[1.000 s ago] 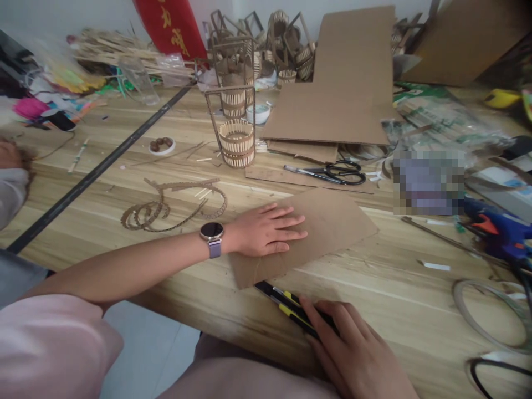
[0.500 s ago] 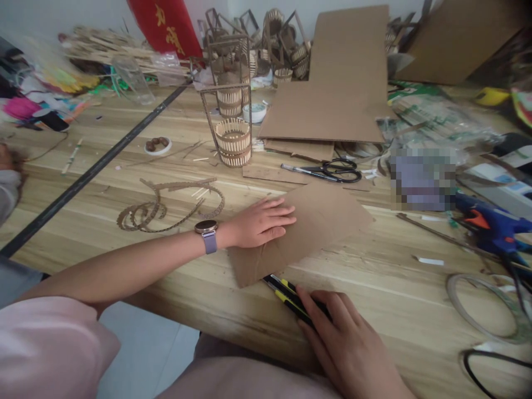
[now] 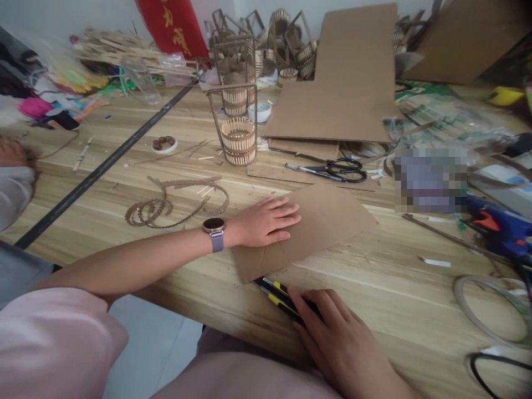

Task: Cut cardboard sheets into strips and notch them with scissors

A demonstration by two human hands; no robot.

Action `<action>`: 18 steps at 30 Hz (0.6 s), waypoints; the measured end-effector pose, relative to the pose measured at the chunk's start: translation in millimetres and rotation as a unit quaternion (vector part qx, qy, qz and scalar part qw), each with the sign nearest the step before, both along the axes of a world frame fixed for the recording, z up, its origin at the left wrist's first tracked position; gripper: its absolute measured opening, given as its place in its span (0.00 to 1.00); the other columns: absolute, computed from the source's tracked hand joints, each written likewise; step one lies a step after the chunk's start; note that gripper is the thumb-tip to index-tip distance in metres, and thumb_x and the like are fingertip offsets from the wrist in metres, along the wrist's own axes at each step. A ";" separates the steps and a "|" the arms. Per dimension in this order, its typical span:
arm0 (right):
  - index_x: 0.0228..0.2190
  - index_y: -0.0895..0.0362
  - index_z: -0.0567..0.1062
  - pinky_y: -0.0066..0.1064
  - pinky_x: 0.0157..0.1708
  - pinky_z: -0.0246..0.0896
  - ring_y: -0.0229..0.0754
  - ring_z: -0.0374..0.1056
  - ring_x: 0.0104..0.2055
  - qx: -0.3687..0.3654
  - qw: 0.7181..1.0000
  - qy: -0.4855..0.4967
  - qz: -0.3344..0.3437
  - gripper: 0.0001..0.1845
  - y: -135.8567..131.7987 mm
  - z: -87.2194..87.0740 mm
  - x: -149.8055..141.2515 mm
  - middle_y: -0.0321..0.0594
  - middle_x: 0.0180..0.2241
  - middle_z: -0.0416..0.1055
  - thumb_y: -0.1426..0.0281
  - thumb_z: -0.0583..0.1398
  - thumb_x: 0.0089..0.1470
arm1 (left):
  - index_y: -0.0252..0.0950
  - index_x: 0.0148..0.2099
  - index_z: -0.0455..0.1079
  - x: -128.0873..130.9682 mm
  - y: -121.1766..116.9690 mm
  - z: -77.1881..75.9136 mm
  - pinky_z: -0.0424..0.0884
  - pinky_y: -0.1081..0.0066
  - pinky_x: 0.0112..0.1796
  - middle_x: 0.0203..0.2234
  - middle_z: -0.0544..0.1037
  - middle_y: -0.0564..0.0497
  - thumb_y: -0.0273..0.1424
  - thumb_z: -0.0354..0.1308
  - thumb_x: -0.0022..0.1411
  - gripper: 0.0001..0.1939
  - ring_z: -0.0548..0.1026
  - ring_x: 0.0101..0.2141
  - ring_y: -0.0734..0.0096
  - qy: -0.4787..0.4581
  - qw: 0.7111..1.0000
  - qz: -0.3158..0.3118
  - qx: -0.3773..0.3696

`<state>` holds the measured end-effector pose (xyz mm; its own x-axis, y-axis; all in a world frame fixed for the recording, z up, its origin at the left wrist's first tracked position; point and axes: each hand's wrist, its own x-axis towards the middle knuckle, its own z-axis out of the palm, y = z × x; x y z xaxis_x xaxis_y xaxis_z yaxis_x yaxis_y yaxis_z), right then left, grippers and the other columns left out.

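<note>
My left hand (image 3: 268,221) lies flat with fingers spread on a piece of brown cardboard (image 3: 328,221), pressing it against the wooden table. A watch sits on that wrist. Close to the table's front edge, my right hand (image 3: 341,332) is closed around a black and yellow utility knife (image 3: 282,296). The knife's tip is at the cardboard's lower left edge; whether it touches the board I cannot tell. Behind the cardboard lie black-handled scissors (image 3: 341,169) and a pen-like stick. Left of my left hand are curled strips of corrugated cardboard (image 3: 166,208).
A small wooden-slat bucket (image 3: 238,141) stands behind my left hand, with several more at the back. Large cardboard sheets (image 3: 353,72) rest behind. A dark bar (image 3: 108,158) crosses the left side. At right are a blue glue gun (image 3: 499,227) and a tape roll (image 3: 492,310). Another person's hand (image 3: 12,152) shows at far left.
The view has shifted slightly, so most things appear a little farther right. My right hand and the knife have moved slightly left along the cardboard's lower edge. My left hand stays on the cardboard.
</note>
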<state>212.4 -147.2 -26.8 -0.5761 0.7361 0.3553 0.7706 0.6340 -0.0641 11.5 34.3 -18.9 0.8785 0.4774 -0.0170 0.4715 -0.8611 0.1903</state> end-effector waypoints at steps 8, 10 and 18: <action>0.50 0.62 0.73 0.33 0.28 0.76 0.44 0.75 0.33 0.005 1.000 -0.006 0.013 0.23 0.8 -3.0 -0.4 0.46 0.32 0.74 0.70 0.42 0.70 | 0.34 0.70 0.59 0.4 -0.6 -0.4 0.46 0.51 0.68 0.70 0.59 0.43 0.43 0.47 0.75 0.28 0.51 0.70 0.49 -0.005 1.000 0.000 0.003; 0.52 0.63 0.72 0.33 0.29 0.76 0.43 0.75 0.33 -0.002 0.999 -0.017 0.028 0.23 0.6 -3.9 0.4 0.46 0.33 0.74 0.70 0.42 0.70 | 0.35 0.70 0.60 0.6 -0.5 -0.8 0.46 0.52 0.68 0.70 0.59 0.43 0.42 0.47 0.75 0.28 0.51 0.70 0.50 -0.011 1.000 -0.001 0.005; 0.51 0.62 0.72 0.33 0.29 0.75 0.43 0.75 0.32 0.005 0.999 -0.010 0.037 0.22 2.0 -6.4 -2.0 0.44 0.32 0.74 0.70 0.42 0.70 | 0.33 0.70 0.60 1.5 -1.7 1.3 0.46 0.51 0.68 0.70 0.59 0.43 0.41 0.47 0.75 0.28 0.52 0.70 0.48 0.000 1.000 -0.001 0.004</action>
